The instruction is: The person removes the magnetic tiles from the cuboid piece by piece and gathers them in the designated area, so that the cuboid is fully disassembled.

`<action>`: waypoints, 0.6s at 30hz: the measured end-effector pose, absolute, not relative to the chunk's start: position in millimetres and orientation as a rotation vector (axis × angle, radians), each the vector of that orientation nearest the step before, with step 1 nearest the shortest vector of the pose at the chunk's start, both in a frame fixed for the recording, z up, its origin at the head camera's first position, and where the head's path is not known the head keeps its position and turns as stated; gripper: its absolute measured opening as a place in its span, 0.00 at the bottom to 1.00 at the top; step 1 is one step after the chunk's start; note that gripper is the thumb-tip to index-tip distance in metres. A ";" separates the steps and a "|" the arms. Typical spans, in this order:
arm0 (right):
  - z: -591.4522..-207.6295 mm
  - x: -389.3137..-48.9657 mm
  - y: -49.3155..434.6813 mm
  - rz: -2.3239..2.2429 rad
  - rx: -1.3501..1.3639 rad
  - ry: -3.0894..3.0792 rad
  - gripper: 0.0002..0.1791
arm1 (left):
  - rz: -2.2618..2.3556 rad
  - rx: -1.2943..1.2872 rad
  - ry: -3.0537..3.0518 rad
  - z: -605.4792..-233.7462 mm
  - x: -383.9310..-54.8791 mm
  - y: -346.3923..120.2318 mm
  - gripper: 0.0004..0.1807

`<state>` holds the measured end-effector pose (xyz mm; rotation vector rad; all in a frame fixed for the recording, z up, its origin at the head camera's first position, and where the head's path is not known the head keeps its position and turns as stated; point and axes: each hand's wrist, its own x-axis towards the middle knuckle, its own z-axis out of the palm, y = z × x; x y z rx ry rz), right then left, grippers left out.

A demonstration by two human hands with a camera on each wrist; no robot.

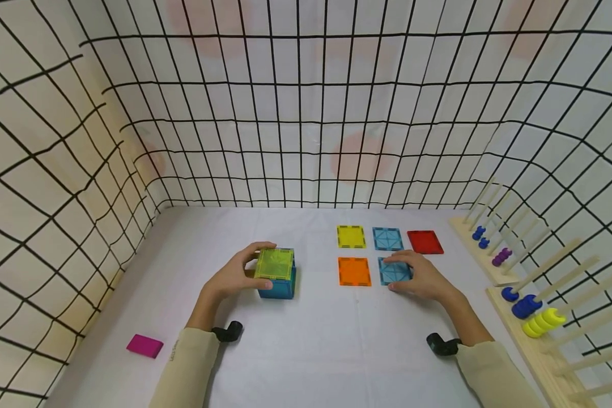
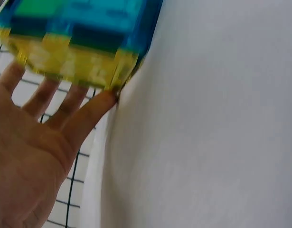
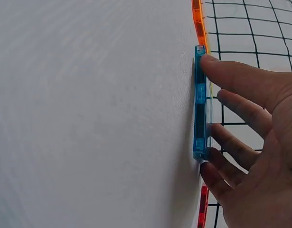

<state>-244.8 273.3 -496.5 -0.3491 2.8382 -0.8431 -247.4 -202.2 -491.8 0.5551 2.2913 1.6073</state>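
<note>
On the left half of the table stands a cube of see-through magnetic tiles [image 1: 277, 286], with blue sides and a yellow-green top. My left hand [image 1: 234, 273] holds it from the left, thumb at the near side and fingers at the far side. In the left wrist view, fingertips touch a yellow face [image 2: 72, 59] of the cube. My right hand [image 1: 422, 276] grips a blue square magnetic tile [image 1: 394, 272] lying flat, thumb by its near edge and fingers by its far edge. The right wrist view shows the blue tile [image 3: 201, 104] edge-on under the fingers.
Near the right hand lie an orange tile [image 1: 354, 272], a yellow tile [image 1: 351, 237], another blue tile [image 1: 387, 239] and a red tile [image 1: 425, 242]. A magenta block [image 1: 145, 345] lies front left. Wooden peg racks [image 1: 515, 323] with beads line the right side. Black wire mesh [image 1: 311, 122] surrounds the table.
</note>
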 end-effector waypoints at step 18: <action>-478.2 -236.6 232.8 -1.273 -0.345 2.694 0.38 | 1.640 0.544 2.275 -491.0 -247.0 -194.7 0.41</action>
